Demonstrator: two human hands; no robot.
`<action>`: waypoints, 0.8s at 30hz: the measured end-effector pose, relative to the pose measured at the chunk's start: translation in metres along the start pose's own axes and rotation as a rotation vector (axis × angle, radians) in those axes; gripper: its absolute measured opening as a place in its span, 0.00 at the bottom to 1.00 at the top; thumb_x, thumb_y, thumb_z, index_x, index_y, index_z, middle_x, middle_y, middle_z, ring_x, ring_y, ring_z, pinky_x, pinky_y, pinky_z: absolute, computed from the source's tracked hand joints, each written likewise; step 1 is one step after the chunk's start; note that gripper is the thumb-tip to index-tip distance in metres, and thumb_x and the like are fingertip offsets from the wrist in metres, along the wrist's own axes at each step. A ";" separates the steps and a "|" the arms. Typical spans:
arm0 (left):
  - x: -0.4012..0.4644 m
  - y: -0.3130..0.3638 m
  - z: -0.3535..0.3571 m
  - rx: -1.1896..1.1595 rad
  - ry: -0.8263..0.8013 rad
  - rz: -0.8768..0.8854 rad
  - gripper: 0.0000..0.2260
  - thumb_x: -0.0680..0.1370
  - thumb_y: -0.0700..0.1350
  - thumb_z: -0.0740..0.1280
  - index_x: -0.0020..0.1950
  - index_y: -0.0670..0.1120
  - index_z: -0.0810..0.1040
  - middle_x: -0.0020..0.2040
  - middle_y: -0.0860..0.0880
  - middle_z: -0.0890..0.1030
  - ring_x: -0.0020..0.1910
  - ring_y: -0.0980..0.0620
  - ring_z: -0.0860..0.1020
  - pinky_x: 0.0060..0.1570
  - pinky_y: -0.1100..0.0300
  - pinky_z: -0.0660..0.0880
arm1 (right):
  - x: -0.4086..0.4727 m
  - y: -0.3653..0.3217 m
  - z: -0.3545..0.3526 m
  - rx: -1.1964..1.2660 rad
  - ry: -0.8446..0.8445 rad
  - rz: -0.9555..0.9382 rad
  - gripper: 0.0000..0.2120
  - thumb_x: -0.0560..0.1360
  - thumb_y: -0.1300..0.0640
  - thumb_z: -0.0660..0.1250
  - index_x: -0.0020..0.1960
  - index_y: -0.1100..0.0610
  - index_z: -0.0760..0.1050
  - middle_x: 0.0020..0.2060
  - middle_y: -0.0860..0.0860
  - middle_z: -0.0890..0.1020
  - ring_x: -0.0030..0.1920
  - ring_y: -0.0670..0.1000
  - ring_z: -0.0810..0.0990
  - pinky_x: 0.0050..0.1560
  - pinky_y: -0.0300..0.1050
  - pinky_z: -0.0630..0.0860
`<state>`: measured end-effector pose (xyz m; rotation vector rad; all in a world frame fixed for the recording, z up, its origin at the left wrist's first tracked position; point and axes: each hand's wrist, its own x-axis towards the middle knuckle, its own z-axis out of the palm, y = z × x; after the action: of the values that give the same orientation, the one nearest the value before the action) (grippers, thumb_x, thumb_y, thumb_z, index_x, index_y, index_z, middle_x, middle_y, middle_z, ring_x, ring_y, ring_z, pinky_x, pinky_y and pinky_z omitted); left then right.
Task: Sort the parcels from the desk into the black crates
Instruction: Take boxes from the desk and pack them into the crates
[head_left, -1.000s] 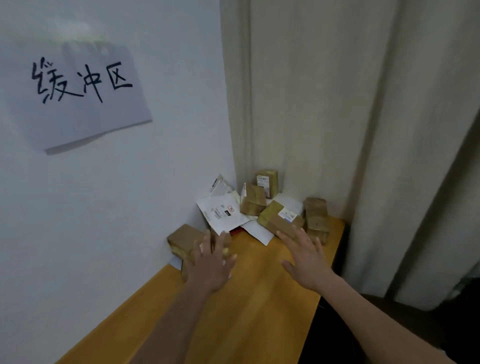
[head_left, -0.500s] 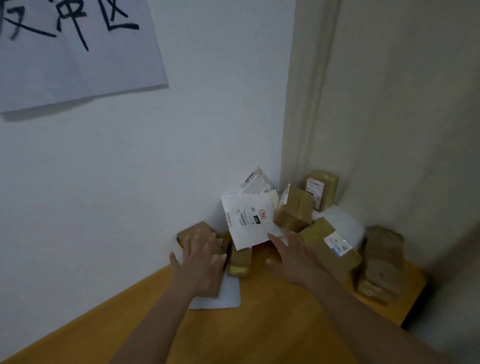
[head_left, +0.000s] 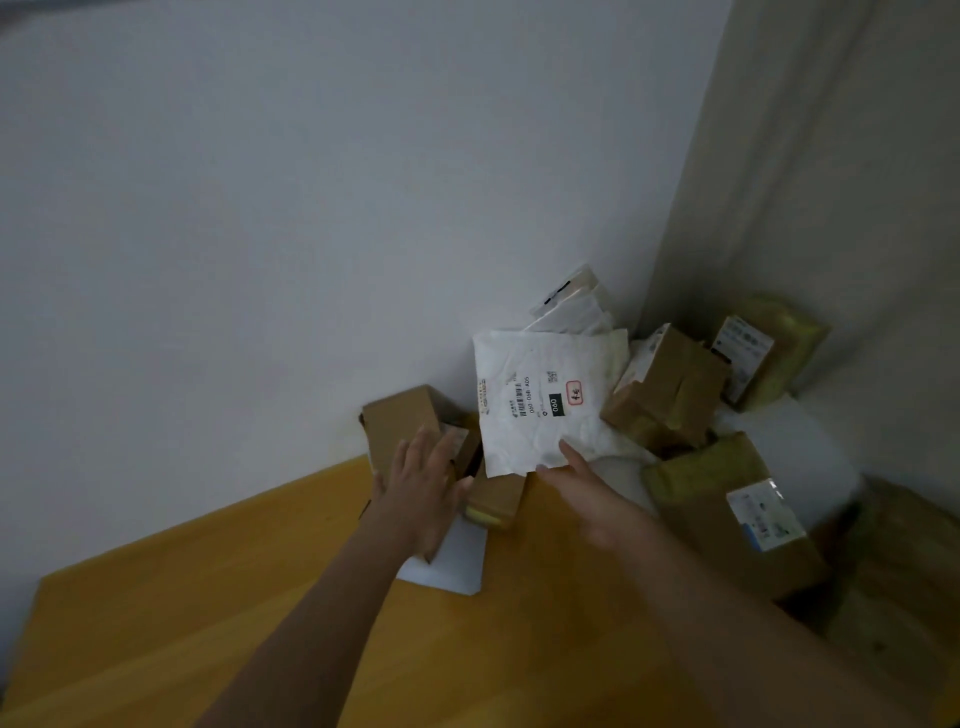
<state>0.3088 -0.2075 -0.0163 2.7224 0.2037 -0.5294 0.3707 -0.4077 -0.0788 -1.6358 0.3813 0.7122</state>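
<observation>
A heap of parcels fills the far corner of the wooden desk. My left hand lies with straight fingers on a flat brown cardboard box by the wall. My right hand reaches with extended fingers to the lower edge of a white mailer bag with a printed label; fingertips touch it. A small brown box sits between the two hands. More brown boxes and a taped box with a label lie to the right. No black crates are in view.
A white wall runs along the desk's left side and a beige curtain hangs behind the pile. A white flat envelope lies under my left wrist. Another brown box sits at the desk's right edge.
The view has moved closer and tilted down. My left hand stays on the brown box; my right hand has slid forward to the white mailer's lower edge.
</observation>
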 end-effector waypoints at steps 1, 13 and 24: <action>0.002 -0.001 0.001 -0.001 -0.003 -0.007 0.28 0.83 0.59 0.51 0.80 0.57 0.43 0.80 0.50 0.38 0.79 0.47 0.38 0.75 0.39 0.44 | 0.007 0.000 0.001 0.123 -0.007 0.048 0.31 0.80 0.51 0.65 0.78 0.41 0.54 0.76 0.51 0.61 0.74 0.57 0.64 0.70 0.55 0.66; -0.003 -0.018 -0.044 -0.230 0.076 -0.073 0.30 0.82 0.59 0.54 0.81 0.51 0.48 0.80 0.44 0.47 0.79 0.42 0.47 0.76 0.43 0.52 | -0.009 -0.030 0.002 0.709 0.079 0.176 0.15 0.75 0.65 0.72 0.60 0.63 0.76 0.55 0.59 0.82 0.55 0.56 0.81 0.55 0.53 0.78; -0.056 -0.009 -0.116 -0.626 0.176 -0.050 0.30 0.82 0.60 0.54 0.81 0.49 0.52 0.80 0.42 0.51 0.75 0.39 0.60 0.70 0.46 0.63 | -0.100 -0.094 0.019 0.404 0.171 -0.048 0.15 0.74 0.78 0.57 0.44 0.62 0.76 0.62 0.64 0.75 0.61 0.64 0.74 0.60 0.56 0.76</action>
<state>0.2949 -0.1600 0.1031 2.1497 0.4068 -0.1880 0.3483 -0.3854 0.0556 -1.3183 0.5677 0.4252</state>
